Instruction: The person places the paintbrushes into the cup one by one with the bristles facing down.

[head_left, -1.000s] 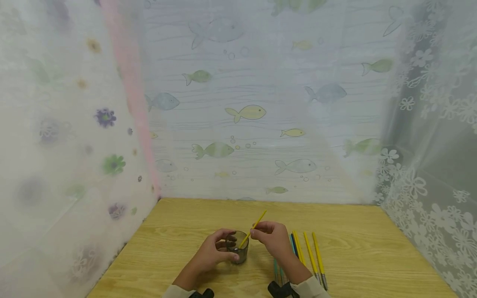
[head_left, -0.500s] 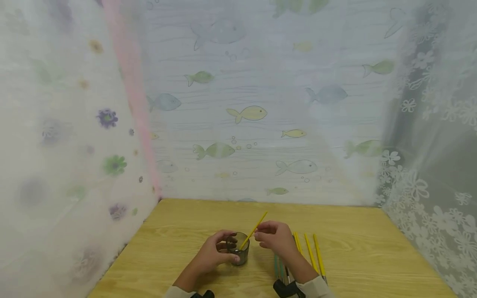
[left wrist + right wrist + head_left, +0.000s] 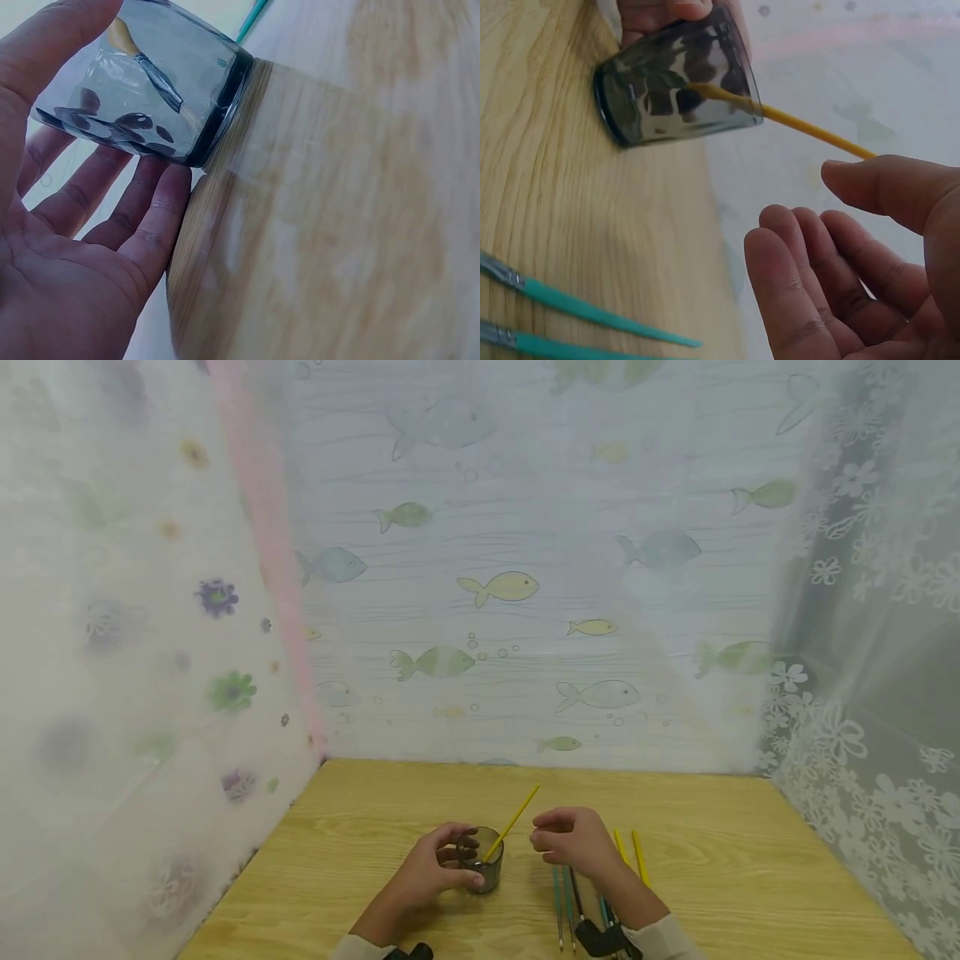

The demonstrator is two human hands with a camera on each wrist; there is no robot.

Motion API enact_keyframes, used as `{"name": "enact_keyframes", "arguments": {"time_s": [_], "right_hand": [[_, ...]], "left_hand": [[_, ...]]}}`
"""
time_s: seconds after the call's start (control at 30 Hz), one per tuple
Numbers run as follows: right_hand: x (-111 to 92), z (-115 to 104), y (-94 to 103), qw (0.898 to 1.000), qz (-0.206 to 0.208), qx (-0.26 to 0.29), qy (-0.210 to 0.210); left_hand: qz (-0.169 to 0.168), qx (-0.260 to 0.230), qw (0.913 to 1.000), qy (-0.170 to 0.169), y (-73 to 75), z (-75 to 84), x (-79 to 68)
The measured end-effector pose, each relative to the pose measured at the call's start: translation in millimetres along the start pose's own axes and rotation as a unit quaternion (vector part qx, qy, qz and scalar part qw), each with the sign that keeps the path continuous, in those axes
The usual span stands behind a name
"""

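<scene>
While the left hand (image 3: 431,868) curls round an upright cup (image 3: 491,875), the right hand (image 3: 577,842), fingers relaxed and half bent, holds nothing. Between them, a brush (image 3: 517,817) leans inside the cup, bristles (image 3: 190,118) down, its long handle slanting up toward the right hand. Other brushes (image 3: 558,893) lie beneath the right arm (image 3: 630,893), partly hidden.
</scene>
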State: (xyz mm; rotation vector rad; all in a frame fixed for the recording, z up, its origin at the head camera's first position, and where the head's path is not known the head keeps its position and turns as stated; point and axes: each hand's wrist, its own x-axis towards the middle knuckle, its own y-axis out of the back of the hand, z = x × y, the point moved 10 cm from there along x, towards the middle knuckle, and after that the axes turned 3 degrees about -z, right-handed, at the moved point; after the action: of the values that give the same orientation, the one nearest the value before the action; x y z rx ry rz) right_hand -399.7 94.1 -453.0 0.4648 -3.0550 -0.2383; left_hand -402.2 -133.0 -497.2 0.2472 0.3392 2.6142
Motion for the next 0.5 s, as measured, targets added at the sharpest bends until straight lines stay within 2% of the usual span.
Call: {"name": "enact_keyframes", "arguments": {"time_s": [0.5], "right_hand": [[-20, 6, 30.6, 0.997, -0.047, -0.051, -0.019]], "left_hand": [[-0.006, -0.006, 1.0000, 0.002, -1.0, 3.1, -2.0]]}}
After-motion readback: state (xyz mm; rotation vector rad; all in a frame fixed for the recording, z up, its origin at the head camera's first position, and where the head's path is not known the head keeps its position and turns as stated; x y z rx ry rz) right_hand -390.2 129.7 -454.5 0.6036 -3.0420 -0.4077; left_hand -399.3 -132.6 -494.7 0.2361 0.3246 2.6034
